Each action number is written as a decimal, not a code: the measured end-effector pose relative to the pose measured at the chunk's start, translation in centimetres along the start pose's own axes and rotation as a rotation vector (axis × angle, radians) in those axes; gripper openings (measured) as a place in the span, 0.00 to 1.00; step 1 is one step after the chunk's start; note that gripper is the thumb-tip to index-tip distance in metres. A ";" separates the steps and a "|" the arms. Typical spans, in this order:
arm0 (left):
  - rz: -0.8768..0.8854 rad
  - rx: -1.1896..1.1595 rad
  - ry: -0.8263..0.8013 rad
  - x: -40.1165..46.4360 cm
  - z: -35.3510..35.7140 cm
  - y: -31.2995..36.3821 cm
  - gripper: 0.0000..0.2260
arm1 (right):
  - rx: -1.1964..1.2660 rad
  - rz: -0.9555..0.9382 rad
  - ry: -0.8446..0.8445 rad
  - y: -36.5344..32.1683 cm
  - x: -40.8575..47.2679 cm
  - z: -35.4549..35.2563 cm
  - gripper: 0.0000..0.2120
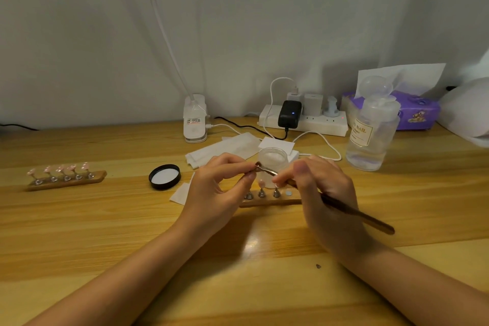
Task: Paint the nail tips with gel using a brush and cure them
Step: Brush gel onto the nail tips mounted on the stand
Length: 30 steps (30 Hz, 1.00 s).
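Right hand (pixel 320 193): fingers curled round a long brown brush (pixel 352 213), gripped near the ferrule, handle trailing back and to the right over the table. Brush tip meets the left hand's fingertips.

Left hand (pixel 219 188): thumb and forefinger pinched together at the brush tip, on something small; whether it is a nail tip or its holder, cannot tell, it is hidden by the fingers.

Just beyond and below both hands: a wooden stand (pixel 270 201) with metal holders, one pinkish nail tip (pixel 262 182) visible on it. Directly behind it, an open frosted jar (pixel 272 161); its black lid (pixel 164 177) lies inside-up to the left, apart from the jar.

Far left on the wooden table (pixel 238 286): a second stand (pixel 66 181) carrying a row of pink tips.

Rear: white wipes (pixel 225 148), white lamp base (pixel 195 120), power strip (pixel 304 120) with adapters plugged in, clear pump bottle (pixel 370 135), purple tissue pack (pixel 412 111).
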<state>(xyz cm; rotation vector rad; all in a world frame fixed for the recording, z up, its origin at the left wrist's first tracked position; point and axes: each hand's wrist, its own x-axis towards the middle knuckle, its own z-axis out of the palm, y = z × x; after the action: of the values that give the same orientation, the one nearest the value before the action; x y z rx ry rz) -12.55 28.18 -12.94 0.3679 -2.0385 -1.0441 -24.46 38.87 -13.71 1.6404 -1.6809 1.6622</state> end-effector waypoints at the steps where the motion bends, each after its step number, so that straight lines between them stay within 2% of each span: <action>1: 0.003 0.004 0.000 0.0 0.0 0.0 0.12 | 0.025 0.001 0.022 0.1 -0.1 -0.2 0.19; 5: 0.001 0.004 0.002 0.0 -0.1 0.1 0.11 | 0.129 0.017 0.078 0.0 -0.2 -0.6 0.19; 10: -0.006 -0.005 0.003 0.0 0.0 0.2 0.12 | 0.032 0.017 0.001 -0.3 0.0 -0.1 0.17; 15: 0.001 -0.004 0.009 0.0 -0.1 0.2 0.11 | 0.115 0.052 0.072 -0.1 -0.3 -0.5 0.18; 20: -0.002 -0.002 0.003 0.1 0.0 0.2 0.12 | 0.033 0.006 0.012 -0.3 0.0 -0.1 0.19; 26: 0.007 0.001 0.006 0.0 0.0 0.1 0.11 | 0.156 0.071 0.065 -0.2 -0.4 -0.5 0.20; 30: 0.012 0.003 0.000 0.0 0.0 0.0 0.12 | 0.053 0.007 0.014 -0.4 0.0 -0.2 0.16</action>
<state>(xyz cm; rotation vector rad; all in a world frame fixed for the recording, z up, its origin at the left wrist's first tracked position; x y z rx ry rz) -12.54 28.17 -12.88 0.3573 -2.0405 -1.0339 -24.19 39.13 -13.42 1.6439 -1.6514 1.7316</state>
